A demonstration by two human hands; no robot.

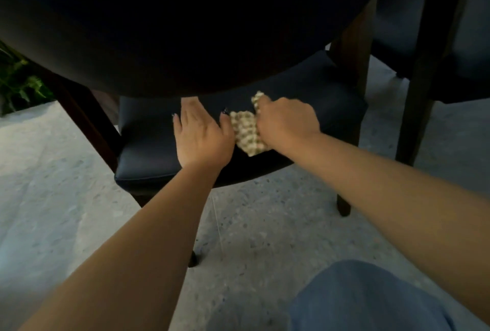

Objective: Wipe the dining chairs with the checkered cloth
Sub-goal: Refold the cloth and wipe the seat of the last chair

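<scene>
Right grip (285, 121) bunches the checkered cloth (248, 132) against the chair seat (148, 145).
Left hand (201, 134) lies flat, fingers straight and grasping nothing, just at the cloth's 9 o'clock, probably bracing the chair under the table (172, 26). A 2nd chair (461, 47) waits at 2 o'clock.

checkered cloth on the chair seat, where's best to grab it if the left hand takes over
Probably the loose lower flap of the checkered cloth, which shows bare between the two hands. The right hand bunches and covers its upper right part, so that end is taken. The left hand lies flat on the dark chair seat just beside it, so its fingers could slide in from the left and pinch that edge.
</scene>
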